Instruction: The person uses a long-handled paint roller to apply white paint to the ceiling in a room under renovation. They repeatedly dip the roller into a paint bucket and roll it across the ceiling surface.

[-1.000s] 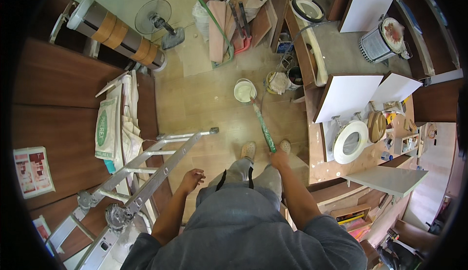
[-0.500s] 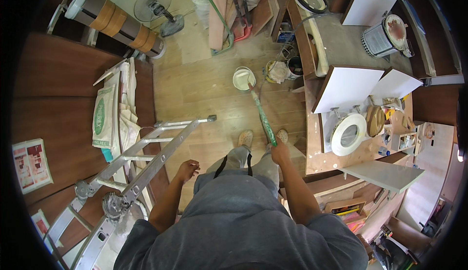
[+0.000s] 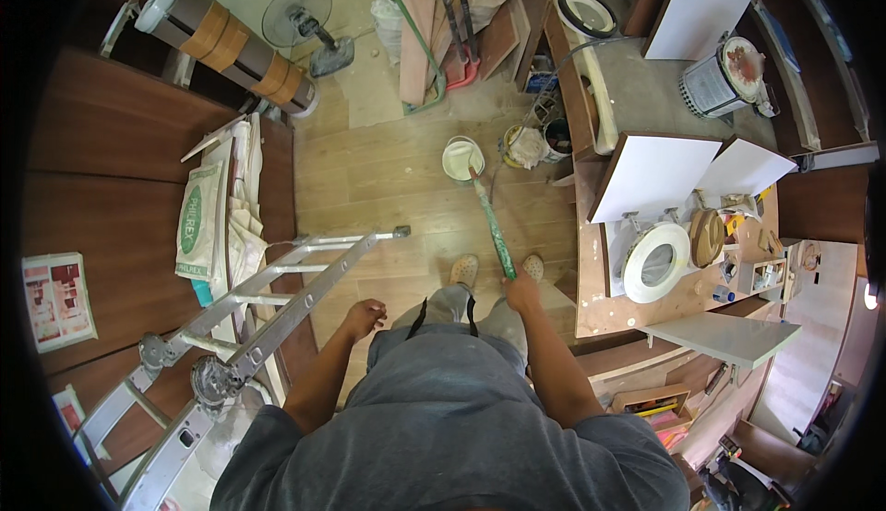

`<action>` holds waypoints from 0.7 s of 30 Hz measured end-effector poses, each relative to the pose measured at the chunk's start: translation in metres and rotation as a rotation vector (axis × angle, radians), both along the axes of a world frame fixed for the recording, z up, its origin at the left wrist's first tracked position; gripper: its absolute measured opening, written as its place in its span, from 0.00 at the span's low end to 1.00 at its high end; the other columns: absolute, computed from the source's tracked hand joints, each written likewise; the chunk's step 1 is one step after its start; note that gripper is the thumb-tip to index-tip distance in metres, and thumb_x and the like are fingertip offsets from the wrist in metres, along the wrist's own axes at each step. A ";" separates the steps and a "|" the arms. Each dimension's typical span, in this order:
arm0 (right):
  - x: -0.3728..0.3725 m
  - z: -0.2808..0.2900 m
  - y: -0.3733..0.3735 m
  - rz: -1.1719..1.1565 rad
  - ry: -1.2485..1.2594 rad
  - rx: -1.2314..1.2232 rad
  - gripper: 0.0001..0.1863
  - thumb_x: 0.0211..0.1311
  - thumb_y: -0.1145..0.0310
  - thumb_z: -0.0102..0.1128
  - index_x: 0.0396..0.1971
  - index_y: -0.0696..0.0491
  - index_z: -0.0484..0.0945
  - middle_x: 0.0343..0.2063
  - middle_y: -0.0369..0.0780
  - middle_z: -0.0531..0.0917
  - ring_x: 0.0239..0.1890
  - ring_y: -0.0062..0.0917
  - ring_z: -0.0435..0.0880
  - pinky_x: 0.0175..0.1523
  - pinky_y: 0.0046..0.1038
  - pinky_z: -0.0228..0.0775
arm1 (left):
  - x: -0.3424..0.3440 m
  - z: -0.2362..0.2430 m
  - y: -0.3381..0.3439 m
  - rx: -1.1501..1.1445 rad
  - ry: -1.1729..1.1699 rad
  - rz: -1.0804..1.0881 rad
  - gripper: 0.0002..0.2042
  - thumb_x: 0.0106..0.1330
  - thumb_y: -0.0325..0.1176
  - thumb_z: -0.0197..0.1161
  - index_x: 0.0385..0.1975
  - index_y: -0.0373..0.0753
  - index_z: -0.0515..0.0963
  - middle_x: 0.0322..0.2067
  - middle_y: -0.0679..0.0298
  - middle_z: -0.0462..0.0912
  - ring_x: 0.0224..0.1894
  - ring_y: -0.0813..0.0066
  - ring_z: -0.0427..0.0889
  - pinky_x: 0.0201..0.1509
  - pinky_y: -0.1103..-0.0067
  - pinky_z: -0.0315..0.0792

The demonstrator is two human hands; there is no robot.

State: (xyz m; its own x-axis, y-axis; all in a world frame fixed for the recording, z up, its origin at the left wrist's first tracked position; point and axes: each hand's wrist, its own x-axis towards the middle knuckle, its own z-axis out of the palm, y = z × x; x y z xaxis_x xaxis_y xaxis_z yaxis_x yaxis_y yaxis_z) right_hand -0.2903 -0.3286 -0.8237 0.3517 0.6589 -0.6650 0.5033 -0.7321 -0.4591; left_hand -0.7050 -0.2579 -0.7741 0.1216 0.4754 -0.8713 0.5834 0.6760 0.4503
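Note:
My right hand (image 3: 523, 291) is wrapped around the near end of a long, paint-stained green pole (image 3: 495, 233). The pole slants away from me, and its reddish far end reaches into a round white bucket (image 3: 462, 159) on the wooden floor. Pale, paint-like stuff fills the bucket, so what sits at the pole's tip cannot be made out. My left hand (image 3: 365, 317) hangs in the air by my hip, fingers loosely bent with nothing in them. It is nearest to the aluminium ladder (image 3: 305, 288), without touching it.
Small buckets (image 3: 529, 145) with a rag stand right of the bucket. A wooden workbench (image 3: 604, 312) with white panels (image 3: 653, 179) runs along my right. Ahead are a fan (image 3: 318, 38), a green-handled dustpan (image 3: 420, 36) and boards. Sacks (image 3: 198, 220) lean on the left.
The pole's far end has dipped slightly toward the bucket's near side, and my right hand is a little lower. The whole view has shifted slightly. My left hand remains empty.

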 end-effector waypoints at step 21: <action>0.019 0.019 -0.088 -0.069 0.132 0.120 0.34 0.62 0.63 0.66 0.69 0.52 0.70 0.43 0.53 0.87 0.49 0.48 0.86 0.54 0.44 0.76 | 0.004 -0.017 0.031 0.179 -0.046 -0.138 0.13 0.69 0.32 0.64 0.46 0.29 0.81 0.36 0.53 0.88 0.33 0.65 0.88 0.36 0.73 0.82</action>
State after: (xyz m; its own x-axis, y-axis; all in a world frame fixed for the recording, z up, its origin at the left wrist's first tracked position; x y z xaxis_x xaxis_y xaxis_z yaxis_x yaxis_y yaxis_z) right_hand -0.2713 -0.4162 -0.8049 0.3140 0.7133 -0.6265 0.3830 -0.6990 -0.6039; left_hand -0.7009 -0.2271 -0.7916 0.2344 0.5980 -0.7665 0.6408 0.4979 0.5844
